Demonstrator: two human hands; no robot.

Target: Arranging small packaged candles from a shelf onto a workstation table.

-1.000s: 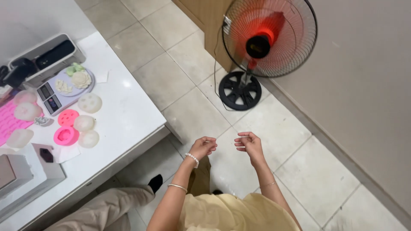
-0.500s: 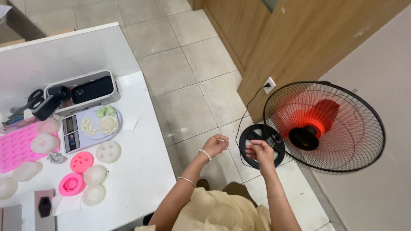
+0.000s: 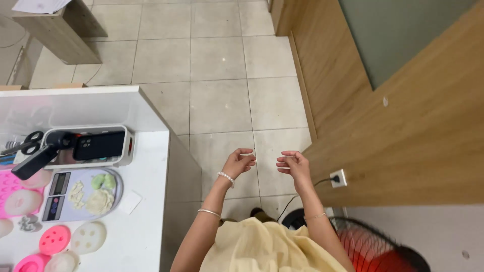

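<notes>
My left hand (image 3: 239, 162) and my right hand (image 3: 292, 165) hover side by side over the tiled floor (image 3: 222, 100), a little apart, fingers loosely curled toward each other. Neither holds anything. Bracelets circle my left wrist and forearm, and a thin one my right wrist. Both hands are to the right of the white table (image 3: 146, 216) and touch nothing. My yellow garment (image 3: 262, 249) fills the bottom middle.
On the table lie a kitchen scale (image 3: 80, 194) with pale dough pieces, pink and white round moulds (image 3: 70, 239), a black phone on a white box (image 3: 98, 146), scissors (image 3: 22, 142). A red fan (image 3: 383, 252) stands bottom right, plugged into a wall socket (image 3: 337, 178). Wooden panelling is at right.
The view has swung left and upward: the fan has slid to the bottom right edge and more floor shows. My hands stay raised, close together, holding nothing.
</notes>
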